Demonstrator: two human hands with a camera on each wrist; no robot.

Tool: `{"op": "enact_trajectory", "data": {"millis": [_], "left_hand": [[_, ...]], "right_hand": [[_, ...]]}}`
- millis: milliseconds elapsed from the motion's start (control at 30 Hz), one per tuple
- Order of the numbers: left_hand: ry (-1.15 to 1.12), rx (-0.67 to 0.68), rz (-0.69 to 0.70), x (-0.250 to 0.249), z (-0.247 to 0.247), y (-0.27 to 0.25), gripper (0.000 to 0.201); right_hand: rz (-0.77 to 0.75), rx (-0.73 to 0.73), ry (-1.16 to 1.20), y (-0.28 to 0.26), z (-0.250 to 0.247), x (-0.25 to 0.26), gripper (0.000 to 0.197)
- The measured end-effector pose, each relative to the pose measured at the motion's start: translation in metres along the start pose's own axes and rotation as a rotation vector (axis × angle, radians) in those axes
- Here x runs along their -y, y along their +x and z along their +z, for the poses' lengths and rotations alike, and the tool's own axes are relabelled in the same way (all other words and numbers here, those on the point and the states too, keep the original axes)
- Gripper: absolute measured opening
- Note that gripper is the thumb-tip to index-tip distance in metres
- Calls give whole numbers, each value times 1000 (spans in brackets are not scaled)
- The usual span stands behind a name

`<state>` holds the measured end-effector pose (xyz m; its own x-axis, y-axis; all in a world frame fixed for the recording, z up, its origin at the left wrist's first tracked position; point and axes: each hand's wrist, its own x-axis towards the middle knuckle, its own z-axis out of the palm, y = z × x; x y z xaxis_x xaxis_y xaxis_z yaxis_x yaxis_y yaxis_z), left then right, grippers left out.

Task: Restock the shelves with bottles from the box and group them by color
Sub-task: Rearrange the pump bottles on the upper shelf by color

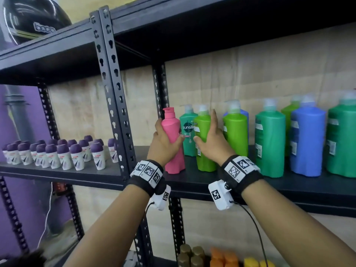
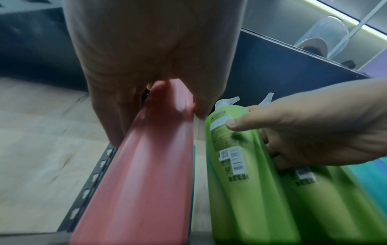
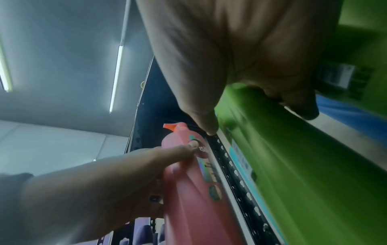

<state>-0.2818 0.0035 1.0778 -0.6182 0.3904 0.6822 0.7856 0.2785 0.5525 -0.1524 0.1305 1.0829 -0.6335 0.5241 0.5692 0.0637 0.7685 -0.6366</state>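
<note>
Item: pink bottle. Grasped in my left hand, fingers and thumb wrapped round its waist; base looks set on the shelf at the front, upright, just beside the post.

Item: lime bottle. Held in my right hand, thumb on the near face, fingers round the far side; standing on the shelf, just right of the pink one, not quite touching it.

Item: teal bottle. Behind and between my two grips, label facing out.

Item: second lime bottle. Just beyond my right fingers, with green bottles and blue bottles further right.

Handling note, my judgement: pink has no match in this row, so I should keep it at the left end, apart from the greens. Slide the lime bottle away from my left grip toward its twin, low and slow, so my right knuckles do not knock the twin over. Keep both bottles vertical; tall pump tops tip easily. Let go only once each base sits flat.
</note>
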Motion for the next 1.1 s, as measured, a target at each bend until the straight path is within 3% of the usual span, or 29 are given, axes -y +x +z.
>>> {"op": "enact_trajectory", "data": {"millis": [100, 300, 533, 633, 733, 933, 1100], "left_hand": [[-85, 1, 15, 9, 5, 2, 105], [-297, -58, 30, 16, 10, -3, 94], [-546, -222, 24, -11, 3, -19, 83], [-652, -196, 33, -30, 5, -26, 82], [-673, -123, 25, -50, 17, -41, 79], [-683, -73, 24, -92, 45, -69, 49], [-691, -88, 47, -122, 62, -84, 48]], "right_hand": [[-20, -62, -2, 0, 7, -3, 102], [-128, -145, 9, -12, 14, -2, 99], [-287, -406, 141, -48, -13, 8, 93], [-329, -524, 177, -60, -34, 6, 90], [-283, -540, 216, -74, -57, -3, 83], [-282, -530, 115, -104, -101, -35, 79], [-298, -556, 93, -115, -134, -69, 76]]}}
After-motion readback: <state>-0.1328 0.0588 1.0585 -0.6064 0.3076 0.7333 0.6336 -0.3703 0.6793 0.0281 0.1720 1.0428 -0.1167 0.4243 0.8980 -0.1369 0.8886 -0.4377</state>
